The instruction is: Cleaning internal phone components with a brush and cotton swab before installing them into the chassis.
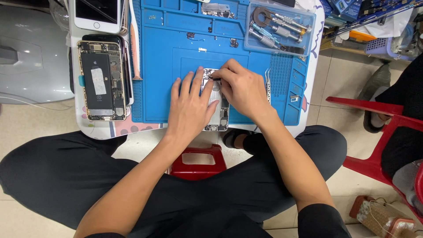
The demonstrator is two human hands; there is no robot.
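An opened phone body (219, 115) lies on the blue work mat (161, 70) in the middle of the small table. My left hand (189, 108) lies flat over its left side and holds it down, fingers spread toward the top edge. My right hand (241, 88) is bent over the phone's upper right part, fingertips pinched together at its top edge. Whether a small part or tool is between those fingertips cannot be told. Most of the phone is hidden under both hands.
A second opened phone (102, 80) lies at the table's left, a white phone (97, 15) above it. A clear tray of screwdrivers (280, 26) sits at top right, tweezers (268, 83) beside my right hand. A red stool (198, 161) stands below, another person's legs and red chair (379, 128) at right.
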